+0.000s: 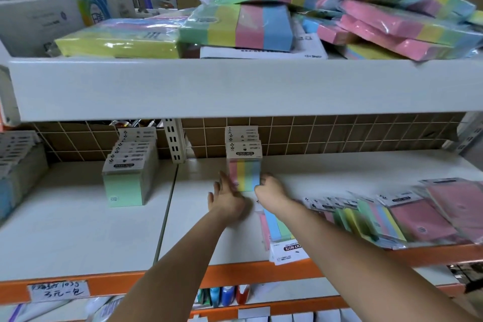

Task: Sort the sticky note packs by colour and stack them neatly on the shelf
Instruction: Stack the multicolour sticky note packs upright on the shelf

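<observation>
Both hands are squaring the upright multicolour stack at the middle shelf's back; the left hand is pressing flat-fingered against its side, the right hand is curling round the opposite edge; uneven pressure is likely tipping the packs forward

bare shelf between green stack, multicolour row

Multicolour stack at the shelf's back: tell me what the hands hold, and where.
Both hands, left hand and right hand, steady the front multicolour pack at its lower side edges.
</observation>
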The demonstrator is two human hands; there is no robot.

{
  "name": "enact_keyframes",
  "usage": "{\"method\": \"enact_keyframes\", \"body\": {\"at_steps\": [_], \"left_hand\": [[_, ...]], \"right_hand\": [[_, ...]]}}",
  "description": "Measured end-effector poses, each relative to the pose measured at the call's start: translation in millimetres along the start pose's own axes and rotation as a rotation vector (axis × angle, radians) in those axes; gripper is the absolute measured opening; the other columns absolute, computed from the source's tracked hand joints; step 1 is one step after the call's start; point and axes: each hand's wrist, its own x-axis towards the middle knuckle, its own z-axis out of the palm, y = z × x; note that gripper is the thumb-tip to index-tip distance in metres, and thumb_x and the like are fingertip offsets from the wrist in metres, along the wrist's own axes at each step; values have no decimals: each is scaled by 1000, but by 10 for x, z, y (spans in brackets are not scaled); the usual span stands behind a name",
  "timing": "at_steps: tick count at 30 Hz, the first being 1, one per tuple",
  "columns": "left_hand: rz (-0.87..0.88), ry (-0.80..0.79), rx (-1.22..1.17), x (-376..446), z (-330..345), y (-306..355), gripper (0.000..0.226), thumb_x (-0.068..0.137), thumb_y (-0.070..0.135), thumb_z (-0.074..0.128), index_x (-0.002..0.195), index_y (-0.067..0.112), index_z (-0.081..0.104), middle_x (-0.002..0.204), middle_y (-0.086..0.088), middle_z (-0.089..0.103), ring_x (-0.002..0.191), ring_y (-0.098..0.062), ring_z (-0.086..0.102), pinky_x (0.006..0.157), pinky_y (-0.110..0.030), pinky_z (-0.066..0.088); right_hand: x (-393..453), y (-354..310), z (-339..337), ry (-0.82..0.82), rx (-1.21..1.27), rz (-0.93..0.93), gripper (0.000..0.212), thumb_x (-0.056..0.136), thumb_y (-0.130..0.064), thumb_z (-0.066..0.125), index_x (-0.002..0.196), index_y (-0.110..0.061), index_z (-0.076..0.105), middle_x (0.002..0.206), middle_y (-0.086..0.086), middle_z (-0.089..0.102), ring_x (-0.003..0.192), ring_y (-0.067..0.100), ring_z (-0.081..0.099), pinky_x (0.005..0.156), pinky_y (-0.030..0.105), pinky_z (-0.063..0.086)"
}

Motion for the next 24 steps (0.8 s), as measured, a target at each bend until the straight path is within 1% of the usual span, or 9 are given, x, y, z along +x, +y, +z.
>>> {"method": "enact_keyframes", "body": {"at_steps": [4, 6, 9, 14, 16, 17, 19, 22, 24], "left_hand": [[-15, -20, -38, -79, -7, 1, 93, 90, 25, 53, 150, 8, -17, 160, -9, 7, 148, -23, 3, 119, -38, 0], [-38, -37, -80, -106, 5, -1, 94, 89, 27, 56, 151, 9, -13, 159, -10, 10, 148, -26, 7, 120, -39, 4], [-65, -1, -201, -151, 26, 47, 82, 80, 30, 56, 148, 8, 14, 147, -17, 33, 136, -34, 31, 113, -44, 28], [-58, 71, -83, -303, 18, 278, 32, 85, 20, 51, 114, 6, 55, 120, -17, 54, 112, -37, 54, 92, -39, 48], [-19, 35, -50, -413, 23, 407, 11, 85, 18, 50, 80, 9, 56, 100, -18, 61, 99, -36, 60, 75, -31, 47], [0, 22, -46, -456, 41, 455, 15, 84, 17, 50, 70, 11, 52, 91, -16, 61, 91, -35, 61, 69, -29, 43], [0, 2, -45, -538, 91, 518, 16, 87, 17, 51, 75, 8, 56, 89, -17, 62, 87, -34, 61, 68, -30, 44], [-61, -18, -30, -618, 222, 499, 28, 92, 22, 52, 106, -1, 63, 110, -18, 66, 103, -34, 63, 76, -30, 48], [-89, -37, -9, -662, 298, 472, 31, 92, 20, 51, 112, 0, 63, 116, -18, 65, 108, -32, 62, 80, -30, 49]], "right_hand": [[-12, -11, -60, 17, -38, 9, 35, 84, -2, 44, 116, -4, 58, 116, 17, 62, 104, 37, 59, 84, 36, 50], [-41, -38, -110, 24, -47, 14, 32, 85, -2, 44, 114, -2, 59, 113, 18, 63, 94, 33, 59, 75, 32, 47], [-82, -74, -280, 18, -75, -16, 28, 86, -3, 46, 108, -5, 62, 109, 16, 65, 84, 27, 56, 62, 24, 39], [-223, -82, -692, -34, -32, -40, 24, 91, 1, 46, 106, -9, 63, 110, 16, 66, 87, 28, 64, 59, 25, 40], [-328, -49, -841, -61, -41, -28, 24, 94, 2, 44, 103, -11, 61, 102, 15, 64, 70, 21, 61, 55, 25, 38], [-390, -25, -914, -67, -46, -14, 23, 95, 2, 43, 105, -7, 63, 98, 14, 62, 65, 20, 59, 55, 25, 41], [-488, 53, -1036, -76, -117, 8, 23, 94, -3, 48, 110, 2, 64, 92, 13, 62, 67, 21, 58, 62, 29, 49], [-630, 201, -1104, -119, -297, 64, 25, 92, -8, 51, 108, 4, 65, 93, 12, 64, 78, 24, 59, 74, 33, 53], [-686, 308, -1071, -91, -344, 90, 22, 87, -12, 54, 94, 1, 70, 89, 14, 70, 76, 26, 64, 65, 31, 49]]}}
